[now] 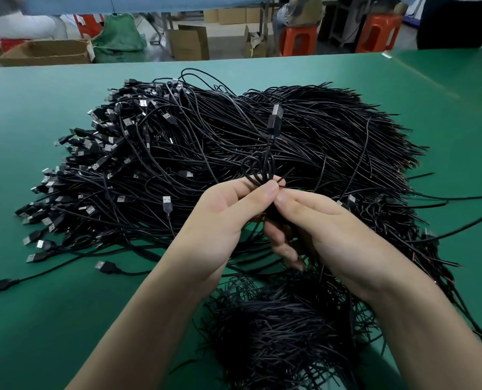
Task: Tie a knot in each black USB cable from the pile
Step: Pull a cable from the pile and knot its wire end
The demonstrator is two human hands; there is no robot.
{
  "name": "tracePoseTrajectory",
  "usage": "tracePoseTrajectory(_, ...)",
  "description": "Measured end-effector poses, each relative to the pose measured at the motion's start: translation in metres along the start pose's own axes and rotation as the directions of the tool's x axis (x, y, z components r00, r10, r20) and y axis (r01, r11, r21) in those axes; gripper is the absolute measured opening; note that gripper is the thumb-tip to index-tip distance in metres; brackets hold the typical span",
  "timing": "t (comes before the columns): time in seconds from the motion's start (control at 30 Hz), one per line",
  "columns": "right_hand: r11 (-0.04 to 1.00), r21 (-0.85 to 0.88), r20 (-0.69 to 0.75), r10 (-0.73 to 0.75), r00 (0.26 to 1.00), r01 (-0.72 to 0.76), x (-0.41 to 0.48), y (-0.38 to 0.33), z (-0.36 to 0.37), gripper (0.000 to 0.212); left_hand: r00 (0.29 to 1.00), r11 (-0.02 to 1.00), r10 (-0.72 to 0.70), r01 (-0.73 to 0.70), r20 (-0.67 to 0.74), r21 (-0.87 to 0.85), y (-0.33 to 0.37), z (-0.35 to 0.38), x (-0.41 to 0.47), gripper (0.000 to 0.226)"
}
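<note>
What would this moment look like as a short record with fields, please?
surface: green table
pile: black USB cables heaped, plugs mostly toward the left
held cable: plug end standing upward, small loops just above the fingertips
left hand: pinches the held cable below the loops
right hand: pinches the same cable, fingertips meeting the left hand's
knot: loops formed; whether it is pulled tight cannot be told
nearer heap: black cable ends below the wrists
background: orange stools
</note>
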State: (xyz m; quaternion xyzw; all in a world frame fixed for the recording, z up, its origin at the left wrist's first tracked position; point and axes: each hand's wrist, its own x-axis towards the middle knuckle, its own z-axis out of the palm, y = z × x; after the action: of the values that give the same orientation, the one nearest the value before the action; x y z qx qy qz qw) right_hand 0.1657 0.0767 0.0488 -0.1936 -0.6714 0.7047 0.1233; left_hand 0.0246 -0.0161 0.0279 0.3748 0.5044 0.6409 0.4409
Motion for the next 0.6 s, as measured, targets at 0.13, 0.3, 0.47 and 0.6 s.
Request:
tracePoseTrajectory(0.13,0.857,-0.499,-0.205,-0.256,0.945,0.124,0.0,-0.001,-0.011,0.019,1.0,0.999,0.008,-0.008,-0.008,0.036,0.001,-0.003,0.0,0.026)
tracePoseTrajectory(0.3,0.517,-0.772,-0.1,-0.674,0.732,0.37,-0.001,-0.004,-0.019,0.016,0.997,0.996,-0.062,0.064,-0.043,0.065,-0.003,-0.003,0.002,0.022)
tracePoseTrajectory(0.47,0.374,-0.818,0.002,-0.758,0.652,0.438,-0.001,-0.005,-0.02,0.009,0.988,0.988,-0.153,0.153,0.005,-0.019,-0.004,-0.003,0.003,0.016)
tracePoseTrajectory(0.6,0.522,-0.749,-0.152,-0.735,0.661,0.408,-0.001,-0.001,-0.011,0.006,0.989,0.989,-0.147,0.147,0.013,-0.01,-0.003,-0.006,0.002,0.021)
